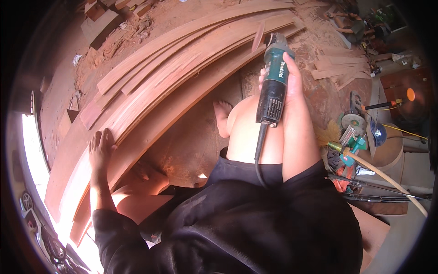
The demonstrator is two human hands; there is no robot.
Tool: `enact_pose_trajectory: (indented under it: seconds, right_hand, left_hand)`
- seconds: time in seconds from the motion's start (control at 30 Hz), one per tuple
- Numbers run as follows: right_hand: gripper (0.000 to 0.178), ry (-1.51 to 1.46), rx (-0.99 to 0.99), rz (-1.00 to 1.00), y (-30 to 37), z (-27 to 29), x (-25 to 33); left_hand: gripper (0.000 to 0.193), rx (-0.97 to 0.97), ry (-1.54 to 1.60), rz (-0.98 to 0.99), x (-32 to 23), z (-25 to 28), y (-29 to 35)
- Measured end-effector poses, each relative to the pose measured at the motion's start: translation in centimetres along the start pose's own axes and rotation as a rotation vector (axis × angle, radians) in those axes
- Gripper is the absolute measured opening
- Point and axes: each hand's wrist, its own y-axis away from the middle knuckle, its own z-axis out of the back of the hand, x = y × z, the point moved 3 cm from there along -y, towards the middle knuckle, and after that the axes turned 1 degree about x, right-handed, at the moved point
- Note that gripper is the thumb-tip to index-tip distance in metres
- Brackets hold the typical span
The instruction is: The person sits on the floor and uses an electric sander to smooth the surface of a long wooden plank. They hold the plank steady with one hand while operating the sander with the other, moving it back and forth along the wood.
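My right hand [293, 77] is wrapped round a teal and black angle grinder [273, 84], raised above my right thigh. The grinder's head points away from me, with a thin reddish disc [258, 37] at its far left, close to the ends of the boards. From its rear a black cord [261, 148] runs down to my lap. My left hand [101, 147] lies with fingers stretched out on the near part of a stack of long wooden boards [150, 98]. The boards look curved and run from lower left to upper right.
Wood offcuts [340, 64] lie on the floor at the far right. Nearer on the right are a broom [360, 160], a grinding disc [353, 122], a dark blue cap [378, 132] and cables. More wood blocks [101, 27] stand at the far left. A motorbike [43, 237] shows at lower left.
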Motion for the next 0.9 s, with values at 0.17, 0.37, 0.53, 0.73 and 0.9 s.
enact_pose_trajectory:
  seconds: [0.17, 0.37, 0.53, 0.73, 0.9]
  right_hand:
    - [0.072, 0.103, 0.090, 0.027, -0.7, -0.5, -0.2]
    - [0.069, 0.141, 0.131, -0.021, -0.9, -1.2, -1.0]
    - [0.059, 0.361, 0.157, -0.034, -1.3, -4.2, -1.9]
    - [0.054, 0.973, 0.286, 0.023, -4.7, -13.5, -8.1]
    - [0.075, 1.472, 0.281, 0.119, -10.2, -16.9, -13.8]
  left_hand:
    - [0.089, 0.295, -0.077, 0.270, 12.0, 2.1, 12.6]
    - [0.102, 0.423, 0.146, 0.556, 22.2, 4.0, 23.0]
    - [0.084, 0.386, 0.343, 0.771, 21.5, 3.5, 20.5]
    - [0.065, 0.118, 0.206, 0.756, 19.6, -2.8, 14.3]
    - [0.060, 0.071, -0.035, 0.796, 15.4, 0.0, 12.9]
